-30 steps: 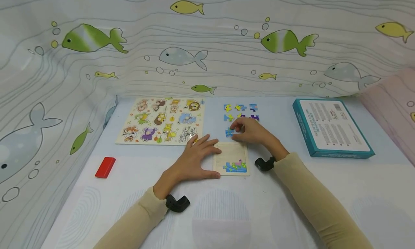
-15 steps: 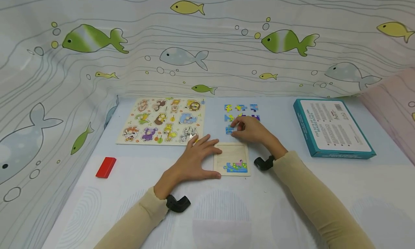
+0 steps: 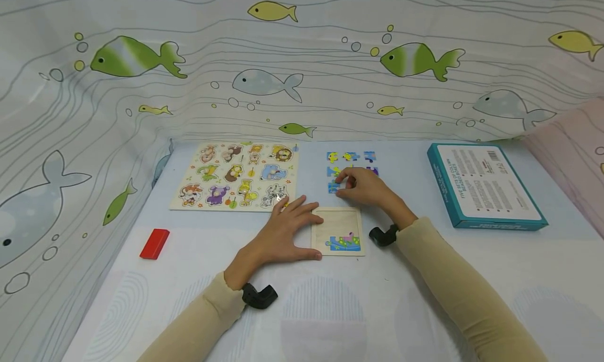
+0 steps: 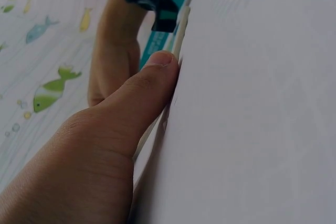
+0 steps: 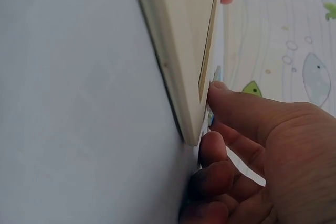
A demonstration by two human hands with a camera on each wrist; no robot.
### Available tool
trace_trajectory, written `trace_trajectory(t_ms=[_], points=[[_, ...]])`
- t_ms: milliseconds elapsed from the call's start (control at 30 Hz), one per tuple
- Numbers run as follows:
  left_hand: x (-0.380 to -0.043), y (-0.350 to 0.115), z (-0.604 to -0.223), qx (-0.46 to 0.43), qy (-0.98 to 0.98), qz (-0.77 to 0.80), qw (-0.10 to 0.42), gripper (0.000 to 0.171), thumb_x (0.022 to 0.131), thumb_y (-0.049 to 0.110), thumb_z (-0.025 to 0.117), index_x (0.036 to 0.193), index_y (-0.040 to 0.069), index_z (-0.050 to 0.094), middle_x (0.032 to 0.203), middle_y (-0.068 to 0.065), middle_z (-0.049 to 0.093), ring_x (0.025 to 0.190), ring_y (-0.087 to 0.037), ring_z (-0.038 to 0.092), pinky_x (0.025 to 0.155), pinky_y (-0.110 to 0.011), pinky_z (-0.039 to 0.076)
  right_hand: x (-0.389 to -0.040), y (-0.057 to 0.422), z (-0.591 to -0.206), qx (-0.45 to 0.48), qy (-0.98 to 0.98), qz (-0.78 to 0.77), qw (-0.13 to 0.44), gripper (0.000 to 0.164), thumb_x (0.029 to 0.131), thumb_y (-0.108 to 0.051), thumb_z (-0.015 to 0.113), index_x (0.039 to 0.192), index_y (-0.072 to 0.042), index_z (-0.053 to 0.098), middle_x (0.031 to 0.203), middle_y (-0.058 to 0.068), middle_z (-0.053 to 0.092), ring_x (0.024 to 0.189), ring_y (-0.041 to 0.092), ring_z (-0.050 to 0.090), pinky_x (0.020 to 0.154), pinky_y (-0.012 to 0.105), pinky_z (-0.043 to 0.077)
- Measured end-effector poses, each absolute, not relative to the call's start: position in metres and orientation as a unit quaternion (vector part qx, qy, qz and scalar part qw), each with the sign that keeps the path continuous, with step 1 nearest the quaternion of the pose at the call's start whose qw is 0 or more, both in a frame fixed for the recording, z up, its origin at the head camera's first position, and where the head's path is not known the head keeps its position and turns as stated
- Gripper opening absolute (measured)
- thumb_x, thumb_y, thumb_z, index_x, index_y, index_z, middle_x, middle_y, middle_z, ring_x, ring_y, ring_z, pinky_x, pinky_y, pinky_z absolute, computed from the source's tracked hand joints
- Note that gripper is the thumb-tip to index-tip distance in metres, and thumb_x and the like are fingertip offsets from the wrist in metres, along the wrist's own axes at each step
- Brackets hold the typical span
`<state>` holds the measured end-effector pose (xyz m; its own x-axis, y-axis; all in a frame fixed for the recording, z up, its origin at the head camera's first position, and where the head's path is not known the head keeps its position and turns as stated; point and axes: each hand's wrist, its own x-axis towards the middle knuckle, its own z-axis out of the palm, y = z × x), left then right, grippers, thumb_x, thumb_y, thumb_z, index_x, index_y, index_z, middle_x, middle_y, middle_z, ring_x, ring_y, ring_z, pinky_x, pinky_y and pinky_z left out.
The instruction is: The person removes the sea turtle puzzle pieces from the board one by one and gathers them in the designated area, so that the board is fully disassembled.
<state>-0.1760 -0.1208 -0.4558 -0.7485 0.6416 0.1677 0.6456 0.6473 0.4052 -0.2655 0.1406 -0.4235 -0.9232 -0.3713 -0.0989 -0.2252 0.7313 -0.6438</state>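
Note:
In the head view my left hand lies with its fingers spread along the left side of a small square wooden puzzle tray. Its thumb rests at the tray's near edge in the left wrist view. A few joined blue, green and pink jigsaw pieces sit in the tray's near right corner. Behind the tray, my right hand pinches a blue jigsaw piece low at the tabletop between thumb and finger. Past that hand lie several loose jigsaw pieces in rows, partly hidden by it.
To the left at the back lies an animal puzzle board, close to my left fingertips. A red block is at the far left. At the right stands a teal and white box. A fish-patterned curtain surrounds the table.
My right hand has shifted slightly away from me with the blue jigsaw piece, bringing it nearer the rows of pieces. The left hand and the tray have stayed put.

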Motion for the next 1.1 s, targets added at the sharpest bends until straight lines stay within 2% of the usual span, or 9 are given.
trace_trajectory(t_ms=[500,733,1100], points=[[-0.176,-0.118,-0.456,-0.361,-0.904,-0.226,0.013,0.070,0.076,0.069,0.076,0.133,0.031,0.062,0.159,0.001,0.047,0.156,-0.030,0.028,0.125,-0.061,0.010,-0.264,0.145,-0.424,-0.161,0.922,-0.336,0.110,0.033,0.090,-0.027,0.078,0.117,-0.010,0.070,0.087,0.006,0.061,0.079,0.020,0.053,0.069,0.031,0.042],[-0.177,-0.119,-0.457,-0.354,-0.908,-0.222,0.004,0.071,0.076,0.071,0.075,0.134,0.032,0.062,0.160,0.004,0.046,0.157,-0.026,0.025,0.126,-0.056,0.007,-0.256,0.154,-0.427,-0.206,0.897,-0.377,0.105,0.023,0.094,-0.025,0.074,0.111,-0.010,0.071,0.089,0.005,0.061,0.079,0.020,0.052,0.069,0.028,0.043],[-0.177,-0.121,-0.458,-0.350,-0.911,-0.219,0.003,0.071,0.077,0.072,0.074,0.134,0.033,0.061,0.160,0.003,0.045,0.157,-0.027,0.025,0.126,-0.057,0.007,-0.225,0.159,-0.422,-0.294,0.843,-0.405,0.196,0.017,0.092,-0.017,0.075,0.107,-0.010,0.073,0.082,0.001,0.062,0.071,0.016,0.051,0.062,0.021,0.041]])
